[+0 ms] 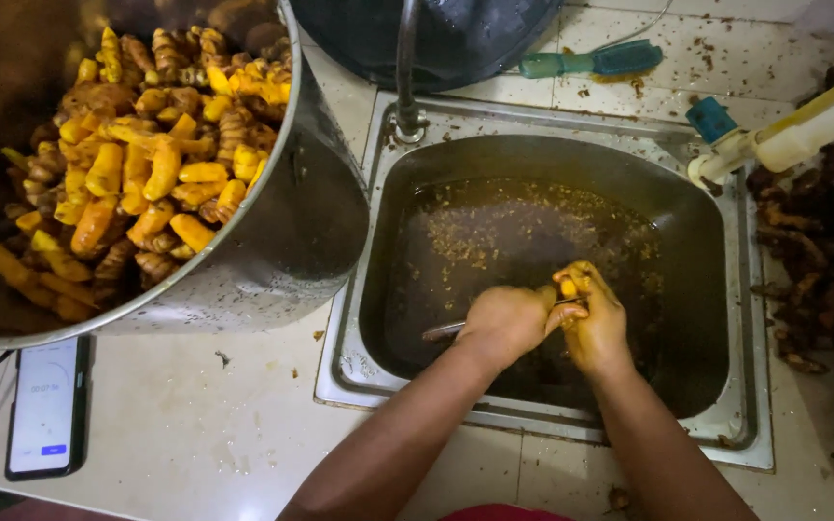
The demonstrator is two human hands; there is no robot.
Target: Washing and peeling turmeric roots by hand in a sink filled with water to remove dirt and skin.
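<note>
Yellow turmeric piece (568, 287) gripped in right hand (596, 323) — left hand (506, 321) clenched on a spoon (444, 330) — over the sink (740, 386).

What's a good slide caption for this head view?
Left hand with spoon scrapes turmeric held by right hand over sink.

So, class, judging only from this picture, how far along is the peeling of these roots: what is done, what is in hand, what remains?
Done: the large steel pot holds a heap of peeled yellow roots, and peelings float in the sink water. In hand: the right hand holds one yellow root piece while the left hand works a metal tool against it. Left: a pile of brown unpeeled roots lies right of the sink.
</note>
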